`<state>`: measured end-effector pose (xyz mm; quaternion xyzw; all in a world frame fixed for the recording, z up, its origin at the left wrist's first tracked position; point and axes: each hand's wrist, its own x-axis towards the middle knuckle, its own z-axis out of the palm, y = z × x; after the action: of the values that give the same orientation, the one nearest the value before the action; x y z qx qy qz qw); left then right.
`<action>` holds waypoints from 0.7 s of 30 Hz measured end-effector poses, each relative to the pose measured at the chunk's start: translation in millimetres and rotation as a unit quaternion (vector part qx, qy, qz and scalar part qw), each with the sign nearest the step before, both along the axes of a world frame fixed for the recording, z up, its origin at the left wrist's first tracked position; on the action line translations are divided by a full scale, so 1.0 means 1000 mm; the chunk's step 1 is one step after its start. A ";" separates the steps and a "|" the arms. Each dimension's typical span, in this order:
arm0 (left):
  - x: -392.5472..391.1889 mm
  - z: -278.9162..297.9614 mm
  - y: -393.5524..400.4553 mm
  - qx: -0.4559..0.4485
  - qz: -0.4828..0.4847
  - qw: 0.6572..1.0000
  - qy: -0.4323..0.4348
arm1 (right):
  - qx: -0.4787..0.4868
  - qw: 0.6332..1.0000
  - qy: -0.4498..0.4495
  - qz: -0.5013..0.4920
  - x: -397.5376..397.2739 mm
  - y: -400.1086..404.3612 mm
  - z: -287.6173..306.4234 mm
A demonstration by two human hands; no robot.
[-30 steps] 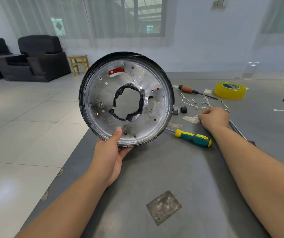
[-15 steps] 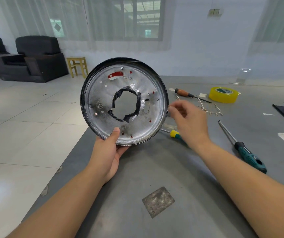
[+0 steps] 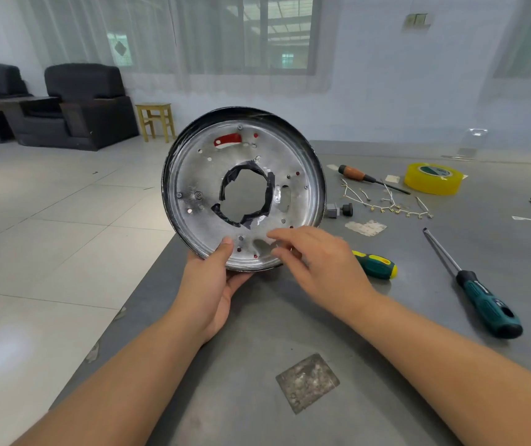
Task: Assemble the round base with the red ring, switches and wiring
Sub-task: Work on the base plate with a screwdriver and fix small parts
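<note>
left hand (image 3: 211,289): thumb and fingers clamped on lower rim of round base (image 3: 193,175), upright | right hand (image 3: 323,265): fingers apart, blurred, at rim beside left thumb

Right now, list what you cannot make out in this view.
- Right hand: fingertips motion-blurred at the round base; touching or pinching, cannot tell.
- Base's far side: turned away.
- Left hand: fingers hidden behind the base; only the thumb shows.
- Yellow-green screwdriver: shaft hidden by the right hand.
- Wires: terminals too small.

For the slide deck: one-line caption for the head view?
Left hand holds round silver metal base upright; right hand reaches its lower rim.
</note>
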<state>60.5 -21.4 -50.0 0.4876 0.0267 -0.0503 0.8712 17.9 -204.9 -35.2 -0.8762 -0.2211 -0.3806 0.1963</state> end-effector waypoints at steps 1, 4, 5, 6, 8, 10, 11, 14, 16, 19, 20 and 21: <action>0.000 0.000 0.000 0.004 -0.003 1.000 -0.003 | -0.004 1.000 0.004 -0.003 -0.001 0.002 -0.002; -0.001 0.000 0.000 0.015 -0.007 1.000 -0.012 | -0.008 1.000 0.017 -0.004 -0.001 0.007 -0.005; -0.002 0.000 -0.001 0.019 -0.009 1.000 -0.016 | -0.006 1.000 0.026 -0.006 0.000 0.008 -0.006; -0.003 0.001 -0.001 0.021 -0.011 0.999 -0.021 | -0.004 0.999 0.036 -0.008 0.000 0.008 -0.006; -0.004 0.002 -0.002 0.022 -0.012 0.999 -0.029 | -0.003 0.999 0.050 -0.012 0.001 0.008 -0.006; -0.005 0.002 -0.003 0.023 -0.011 0.999 -0.032 | -0.001 0.998 0.060 -0.012 0.001 0.008 -0.006; -0.005 0.002 -0.003 0.024 -0.010 0.999 -0.033 | 0.001 0.998 0.063 -0.011 0.001 0.009 -0.006; -0.006 0.003 -0.002 0.034 -0.013 0.999 -0.036 | 0.011 0.998 0.069 -0.009 -0.001 0.012 -0.005; -0.006 0.003 -0.002 0.038 -0.018 0.998 -0.039 | 0.027 0.997 0.078 -0.012 -0.001 0.014 -0.005; -0.007 0.004 -0.002 0.038 -0.017 0.998 -0.038 | 0.058 0.993 0.103 -0.008 -0.002 0.014 -0.004; -0.007 0.004 -0.002 0.038 -0.018 0.998 -0.039 | 0.063 0.992 0.112 -0.005 -0.002 0.014 -0.004; -0.007 0.004 -0.002 0.039 -0.020 0.998 -0.040 | 0.065 0.991 0.118 -0.003 -0.002 0.013 -0.004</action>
<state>53.0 -23.5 -46.0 0.5234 -0.0160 -0.0465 0.8506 16.1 -191.5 -38.8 -0.9012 -0.1684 -0.2886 0.2759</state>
